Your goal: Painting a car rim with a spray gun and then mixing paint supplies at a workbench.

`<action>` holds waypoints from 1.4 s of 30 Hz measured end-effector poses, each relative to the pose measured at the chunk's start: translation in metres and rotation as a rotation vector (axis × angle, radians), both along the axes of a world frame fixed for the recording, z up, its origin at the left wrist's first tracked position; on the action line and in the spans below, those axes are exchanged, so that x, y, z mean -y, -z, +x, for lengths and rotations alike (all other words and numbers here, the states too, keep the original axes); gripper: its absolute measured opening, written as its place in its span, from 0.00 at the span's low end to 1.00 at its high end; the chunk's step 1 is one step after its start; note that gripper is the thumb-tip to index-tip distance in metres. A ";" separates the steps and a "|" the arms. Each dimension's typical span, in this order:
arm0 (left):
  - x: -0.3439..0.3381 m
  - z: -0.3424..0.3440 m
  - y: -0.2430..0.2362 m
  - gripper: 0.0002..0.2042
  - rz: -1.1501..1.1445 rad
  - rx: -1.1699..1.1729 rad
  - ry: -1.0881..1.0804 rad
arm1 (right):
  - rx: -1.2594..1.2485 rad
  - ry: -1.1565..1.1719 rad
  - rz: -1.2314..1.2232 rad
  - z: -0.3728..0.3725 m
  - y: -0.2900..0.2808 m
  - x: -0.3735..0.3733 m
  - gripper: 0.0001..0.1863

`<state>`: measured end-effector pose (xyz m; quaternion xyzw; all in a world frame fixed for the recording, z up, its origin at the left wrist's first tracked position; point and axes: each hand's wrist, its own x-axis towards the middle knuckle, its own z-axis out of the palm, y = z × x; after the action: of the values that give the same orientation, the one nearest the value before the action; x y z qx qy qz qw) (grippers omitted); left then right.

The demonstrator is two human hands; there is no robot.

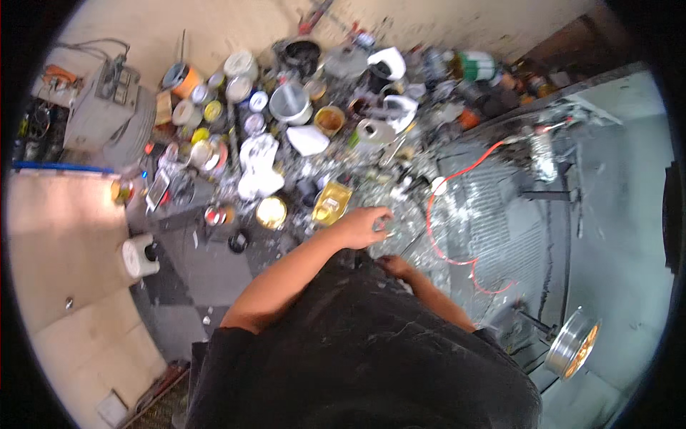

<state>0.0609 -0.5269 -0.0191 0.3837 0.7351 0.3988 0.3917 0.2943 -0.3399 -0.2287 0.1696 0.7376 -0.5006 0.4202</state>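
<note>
My left hand (363,227) is held in front of my body with its fingers curled inward. A small shiny thing, too small to name, shows between the thumb and fingertips. Closer to my black shirt, my right hand (392,265) is low and dark, its fingers partly hidden, so its grip does not show. Just beyond the left wrist lies a gold rectangular tin (333,201). A round tin with a pale yellow top (271,212) stands left of it.
Tubs, cans and a paper roll (374,133) crowd the messy worktop. At right, an orange hose (429,211) curves over a ribbed panel (493,207); a wheel rim (573,344) is mounted below. A grey vacuum-like machine (107,107) and white container (140,257) stand left.
</note>
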 end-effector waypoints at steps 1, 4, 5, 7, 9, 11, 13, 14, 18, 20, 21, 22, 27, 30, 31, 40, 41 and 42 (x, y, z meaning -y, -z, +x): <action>0.022 0.013 0.023 0.25 -0.086 -0.008 0.038 | -0.050 0.003 0.082 0.003 0.007 0.003 0.27; 0.100 0.053 0.092 0.26 -0.521 0.069 0.380 | -0.024 0.137 0.255 -0.002 0.021 0.004 0.27; 0.128 0.076 0.105 0.26 -0.682 0.169 0.314 | -0.040 0.148 0.255 -0.006 0.023 0.002 0.27; 0.185 0.109 0.114 0.26 -0.332 0.104 0.255 | 0.153 0.181 0.322 -0.021 0.023 -0.002 0.30; 0.210 0.128 0.112 0.24 -0.366 0.232 0.089 | 0.089 0.086 0.347 -0.037 0.024 0.002 0.30; 0.231 0.135 0.099 0.21 -0.467 0.357 -0.038 | 0.037 -0.066 0.369 -0.059 0.031 0.010 0.32; 0.246 0.133 0.087 0.21 -0.630 0.473 -0.170 | -0.021 -0.207 0.389 -0.089 0.045 0.031 0.31; 0.254 0.133 0.082 0.21 -0.629 0.492 -0.186 | -0.058 -0.353 0.445 -0.107 0.053 0.040 0.31; 0.302 0.151 0.070 0.18 -0.674 0.419 -0.506 | -0.208 -0.425 0.410 -0.174 0.075 0.092 0.31; 0.327 0.163 0.073 0.17 -0.624 0.457 -0.619 | -0.258 -0.222 0.415 -0.201 0.082 0.115 0.31; 0.341 0.170 0.073 0.17 -0.722 0.433 -0.692 | -0.236 -0.233 0.427 -0.212 0.086 0.125 0.31; 0.354 0.176 0.073 0.17 -0.821 0.395 -0.765 | -0.153 -0.244 0.479 -0.222 0.091 0.136 0.32; 0.414 0.171 0.078 0.17 -0.831 0.382 -0.762 | -0.056 -0.293 0.672 -0.242 0.109 0.163 0.29; 0.430 0.152 0.082 0.17 -0.774 0.367 -0.772 | 0.008 -0.238 0.651 -0.248 0.109 0.156 0.28; 0.432 0.144 0.080 0.17 -0.796 0.329 -0.750 | 0.013 -0.183 0.599 -0.245 0.105 0.150 0.29; 0.329 0.033 0.068 0.31 -0.331 0.387 -0.354 | -0.193 0.199 0.477 -0.176 -0.016 0.142 0.24; 0.308 0.024 0.067 0.31 -0.306 0.378 -0.354 | -0.147 0.384 0.285 -0.169 -0.047 0.134 0.21; 0.287 0.020 0.066 0.38 -0.265 0.301 -0.313 | -0.005 0.551 0.156 -0.163 -0.081 0.128 0.19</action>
<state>0.0810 -0.8137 -0.0852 0.1470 0.7648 0.4075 0.4769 0.1314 -0.4676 -0.1481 0.3941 0.7010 -0.5381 0.2523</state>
